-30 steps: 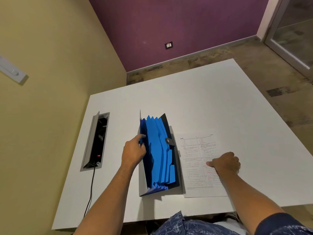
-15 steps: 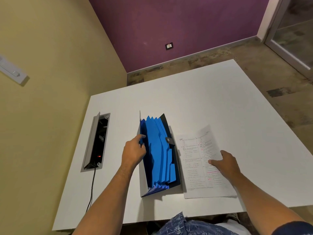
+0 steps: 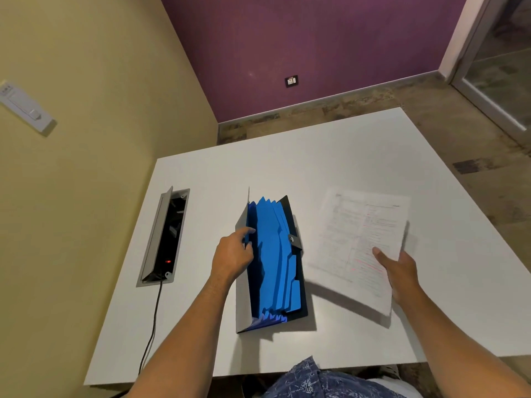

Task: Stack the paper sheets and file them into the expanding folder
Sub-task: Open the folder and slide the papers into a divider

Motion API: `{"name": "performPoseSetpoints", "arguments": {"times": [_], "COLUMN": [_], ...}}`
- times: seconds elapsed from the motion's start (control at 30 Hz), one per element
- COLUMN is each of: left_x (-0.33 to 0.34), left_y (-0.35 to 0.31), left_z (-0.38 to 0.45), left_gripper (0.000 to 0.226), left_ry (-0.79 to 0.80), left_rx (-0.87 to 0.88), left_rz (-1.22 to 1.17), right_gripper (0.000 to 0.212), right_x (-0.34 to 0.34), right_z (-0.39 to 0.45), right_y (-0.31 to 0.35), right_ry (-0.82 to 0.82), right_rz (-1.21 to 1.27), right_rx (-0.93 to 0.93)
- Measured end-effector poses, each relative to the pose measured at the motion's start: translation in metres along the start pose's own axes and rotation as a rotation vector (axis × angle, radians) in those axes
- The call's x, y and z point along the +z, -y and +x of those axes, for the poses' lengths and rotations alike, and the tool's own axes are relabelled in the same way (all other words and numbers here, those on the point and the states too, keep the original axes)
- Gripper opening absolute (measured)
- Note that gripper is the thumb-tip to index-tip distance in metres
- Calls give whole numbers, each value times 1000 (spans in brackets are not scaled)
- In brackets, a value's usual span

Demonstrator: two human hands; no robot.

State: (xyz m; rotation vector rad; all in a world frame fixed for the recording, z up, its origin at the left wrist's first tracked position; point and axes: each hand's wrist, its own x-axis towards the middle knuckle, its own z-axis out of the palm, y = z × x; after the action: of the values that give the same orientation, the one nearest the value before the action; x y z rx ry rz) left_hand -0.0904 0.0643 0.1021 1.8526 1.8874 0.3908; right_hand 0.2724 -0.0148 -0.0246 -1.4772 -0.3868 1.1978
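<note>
1. On the white counter (image 3: 359,156), the expanding folder (image 3: 273,262) lay open with its blue pockets fanned upward; its long axis ran from the near edge toward the far edge.
2. At the folder's left wall, the left hand (image 3: 232,257) pinched the outermost divider between thumb and fingers, holding the first pocket apart.
3. To the right of the folder, the paper sheets (image 3: 362,242) were raised off the counter, casting a shadow below; the long axis pointed away from the person and tilted slightly left.
4. The right hand (image 3: 398,271) gripped the sheets at their near right edge, thumb on the printed face, fingers beneath.
5. Sheets and folder stood near each other but apart.
6. An open cable box (image 3: 165,239) sat recessed at the counter's left.
</note>
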Motion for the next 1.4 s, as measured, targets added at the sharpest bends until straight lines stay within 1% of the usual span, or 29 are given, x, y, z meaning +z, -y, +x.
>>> {"name": "performPoseSetpoints", "arguments": {"times": [0.07, 0.13, 0.3, 0.4, 0.57, 0.67, 0.7, 0.77, 0.83, 0.87, 0.93, 0.97, 1.17, 1.27, 1.4], "left_x": [-1, -2, -4, -5, -7, -5, -5, -6, -9, -10, -14, -13, -9, -6, -2], "left_y": [0, 0, 1, 0, 3, 2, 2, 5, 7, 7, 5, 5, 11, 11, 12], "left_z": [0, 1, 3, 2, 2, 1, 0, 1, 1, 1, 1, 3, 7, 7, 8], "left_gripper": [41, 41, 39, 39, 40, 36, 30, 11, 6, 13, 44, 50, 49, 50, 50], "left_ry": [17, 34, 50, 59, 79, 84, 89, 106, 125, 135, 144, 130, 108, 107, 78], "left_rx": [14, 21, 13, 0, 32, -4, -17, -49, -67, -45, 5, 3, -39, -17, -24], "left_rz": [-1, -7, -13, -4, 3, 9, 13, -14, -85, -105, -78, -55, -70, -49, -41], "right_gripper": [36, 41, 40, 36, 31, 29, 27, 24, 26, 28, 33, 34, 42, 42, 38], "right_x": [9, 22, 71, 101, 131, 140, 142, 142, 137, 134, 130, 128, 132, 141, 151], "right_z": [-2, -8, -29, -41, -53, -53, -53, -52, -50, -49, -49, -50, -65, -75, -87], "right_y": [17, 36, 76, 89, 103, 104, 103, 99, 94, 92, 89, 89, 99, 108, 111], "right_ry": [-14, 14, 101, 114, 116, 159, 171, 172, 171, 177, 191, 201, 214, 277, 374], "right_rz": [115, 181, 194, 169, 297, 319, 293, 173, 24, -51, -209, -279, -648, -747, -831], "right_rx": [-37, -84, -251, -314, -340, -295, -290, -312, -347, -358, -365, -374, -531, -567, -567]}}
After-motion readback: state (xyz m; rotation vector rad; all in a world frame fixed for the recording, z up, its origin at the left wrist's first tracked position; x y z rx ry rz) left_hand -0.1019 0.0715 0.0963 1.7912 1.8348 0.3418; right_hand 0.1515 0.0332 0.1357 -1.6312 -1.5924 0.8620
